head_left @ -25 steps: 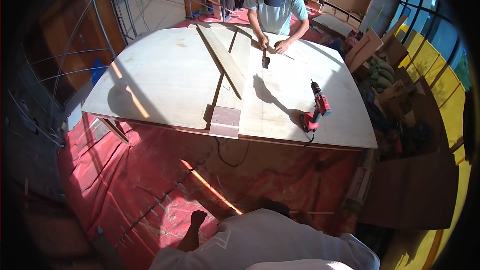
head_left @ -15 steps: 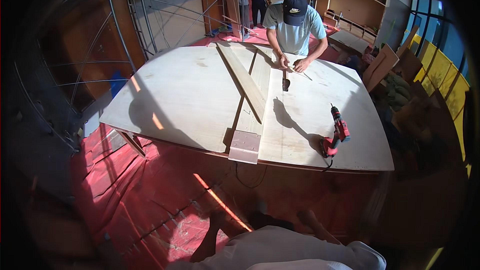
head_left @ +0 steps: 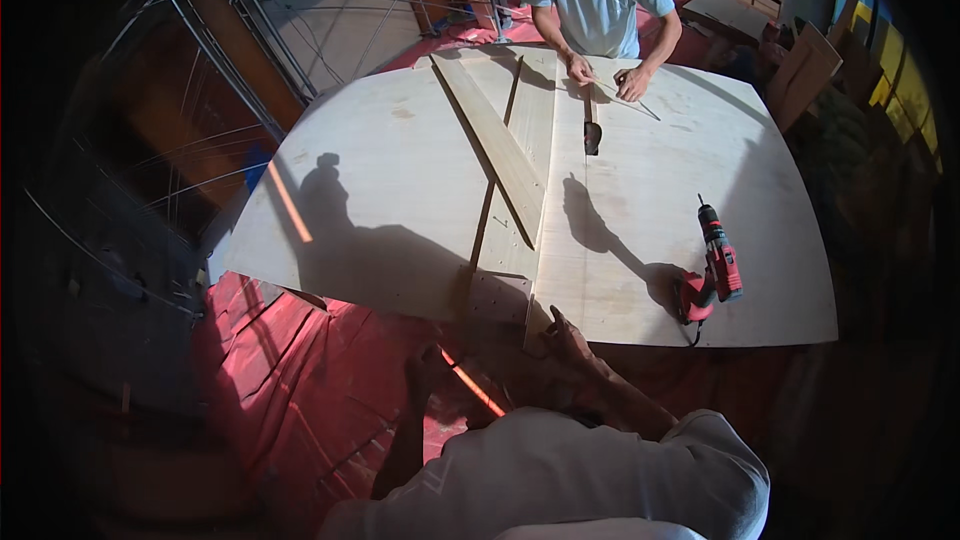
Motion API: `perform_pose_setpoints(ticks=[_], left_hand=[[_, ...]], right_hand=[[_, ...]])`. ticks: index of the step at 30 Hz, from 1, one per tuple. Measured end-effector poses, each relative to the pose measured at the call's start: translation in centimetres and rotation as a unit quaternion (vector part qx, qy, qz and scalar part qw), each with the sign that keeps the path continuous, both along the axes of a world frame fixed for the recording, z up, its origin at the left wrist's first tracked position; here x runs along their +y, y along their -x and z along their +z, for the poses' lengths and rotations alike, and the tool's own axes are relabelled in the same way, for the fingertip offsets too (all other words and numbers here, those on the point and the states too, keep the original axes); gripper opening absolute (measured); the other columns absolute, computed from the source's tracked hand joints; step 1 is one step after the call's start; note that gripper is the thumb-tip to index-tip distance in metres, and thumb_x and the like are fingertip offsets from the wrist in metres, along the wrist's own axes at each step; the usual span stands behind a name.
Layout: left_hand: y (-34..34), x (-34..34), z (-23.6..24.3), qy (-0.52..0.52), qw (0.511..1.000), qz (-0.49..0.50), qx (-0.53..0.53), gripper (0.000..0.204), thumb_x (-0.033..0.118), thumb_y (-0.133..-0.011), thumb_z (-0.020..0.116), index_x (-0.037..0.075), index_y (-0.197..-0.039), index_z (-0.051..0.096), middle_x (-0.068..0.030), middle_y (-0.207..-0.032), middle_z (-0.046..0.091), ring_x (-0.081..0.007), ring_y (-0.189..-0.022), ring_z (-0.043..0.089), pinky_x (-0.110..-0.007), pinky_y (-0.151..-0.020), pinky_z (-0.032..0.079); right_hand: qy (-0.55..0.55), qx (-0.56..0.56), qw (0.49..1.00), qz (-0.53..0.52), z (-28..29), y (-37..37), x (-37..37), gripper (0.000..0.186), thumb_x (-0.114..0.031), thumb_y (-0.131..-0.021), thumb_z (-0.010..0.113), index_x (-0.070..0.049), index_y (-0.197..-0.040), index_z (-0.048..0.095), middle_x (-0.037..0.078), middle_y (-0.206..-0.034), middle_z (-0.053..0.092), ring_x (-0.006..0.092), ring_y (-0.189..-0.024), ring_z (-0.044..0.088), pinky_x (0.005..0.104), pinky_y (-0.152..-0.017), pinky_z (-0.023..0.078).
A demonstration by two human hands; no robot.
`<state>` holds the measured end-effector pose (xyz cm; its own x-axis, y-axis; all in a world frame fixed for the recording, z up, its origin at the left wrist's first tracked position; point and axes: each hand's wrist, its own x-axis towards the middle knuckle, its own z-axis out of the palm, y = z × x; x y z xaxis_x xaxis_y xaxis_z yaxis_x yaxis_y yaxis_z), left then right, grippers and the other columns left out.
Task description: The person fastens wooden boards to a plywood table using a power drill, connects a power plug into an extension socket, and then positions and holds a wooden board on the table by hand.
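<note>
My right hand (head_left: 570, 338) is at the near edge of the large pale plywood panel (head_left: 400, 170), index finger stretched forward. It is beside the end of a pale wood strip (head_left: 538, 318); whether it touches the strip is unclear. My left hand (head_left: 426, 365) hangs in shadow short of the panel edge, its fingers too dark to make out. A brownish plate with small holes (head_left: 500, 297) lies at that edge, just left of my right hand. A narrow board (head_left: 485, 145) lies slantwise farther back. At the right stands a red and black power drill (head_left: 722, 265), bit pointing up.
Across the panel, a co-worker (head_left: 597, 10) in a cap holds a thin stick (head_left: 647, 108) with both hands. A small dark object (head_left: 592, 138) lies near them. Metal scaffolding (head_left: 255, 40) stands at the left. Red sheeting (head_left: 290, 380) covers the floor below, and boards (head_left: 803, 73) lean at the right.
My right hand has come up from below to the panel's near edge. My left hand has also risen a little. The view has tilted down and come closer; the drill stays put.
</note>
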<state>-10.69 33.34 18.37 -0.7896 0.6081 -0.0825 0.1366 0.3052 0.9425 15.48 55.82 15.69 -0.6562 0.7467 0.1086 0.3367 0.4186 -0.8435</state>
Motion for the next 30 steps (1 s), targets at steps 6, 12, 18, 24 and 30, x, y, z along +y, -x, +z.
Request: perform_pose_setpoints(ticks=[6,12,18,24,30], left_hand=[[1.6,7.1,7.6,0.108,0.977,-0.077,0.168,0.025,0.017,-0.087,0.062,-0.002,-0.102,0.065,-0.0119,-0.091,0.069,-0.0138,-0.085,0.063,-0.031,-0.075,0.05],[5.3,10.4,3.5,0.178,0.966,-0.128,0.134,0.037,0.024,-0.084,0.065,-0.004,-0.107,0.063,-0.0225,-0.102,0.066,-0.0304,-0.097,0.064,-0.038,-0.084,0.048],[7.9,15.0,3.2,0.24,0.932,-0.211,0.17,0.055,0.034,-0.082,0.066,-0.006,-0.12,0.057,-0.0291,-0.114,0.06,-0.0386,-0.111,0.058,-0.041,-0.093,0.046],[9.3,16.1,0.3,0.205,0.913,-0.306,0.177,0.058,0.04,-0.083,0.065,-0.003,-0.121,0.057,-0.0271,-0.115,0.06,-0.0397,-0.112,0.057,-0.044,-0.096,0.045],[10.6,14.8,-4.5,0.187,0.837,-0.396,0.327,0.054,0.044,-0.08,0.066,0.007,-0.118,0.062,-0.0264,-0.117,0.059,-0.0402,-0.112,0.055,-0.049,-0.098,0.044]], right_hand=[[0.099,0.069,0.993,0.011,1.4,1.8,1.5,0.071,-0.03,-0.085,0.066,-0.001,-0.14,0.034,0.023,-0.106,0.062,0.0358,-0.094,0.062,0.0419,-0.079,0.05],[0.009,0.125,0.992,-0.022,3.4,1.3,1.4,0.06,-0.034,-0.085,0.064,-0.003,-0.133,0.045,0.024,-0.109,0.062,0.039,-0.095,0.061,0.0443,-0.08,0.05],[0.142,-0.085,0.984,-0.07,3.0,1.7,2.3,0.04,-0.032,-0.087,0.06,-0.009,-0.119,0.057,0.021,-0.105,0.063,0.0375,-0.093,0.061,0.0431,-0.081,0.05],[-0.021,-0.079,0.993,-0.09,-0.7,1.3,0.9,0.044,-0.028,-0.087,0.052,-0.009,-0.128,0.05,0.02,-0.114,0.06,0.0364,-0.104,0.057,0.0395,-0.096,0.044],[0.107,-0.07,0.988,-0.089,9.3,4.0,-1.6,0.032,-0.034,-0.093,0.047,-0.011,-0.113,0.058,0.016,-0.098,0.063,0.0333,-0.097,0.058,0.0417,-0.087,0.046]])
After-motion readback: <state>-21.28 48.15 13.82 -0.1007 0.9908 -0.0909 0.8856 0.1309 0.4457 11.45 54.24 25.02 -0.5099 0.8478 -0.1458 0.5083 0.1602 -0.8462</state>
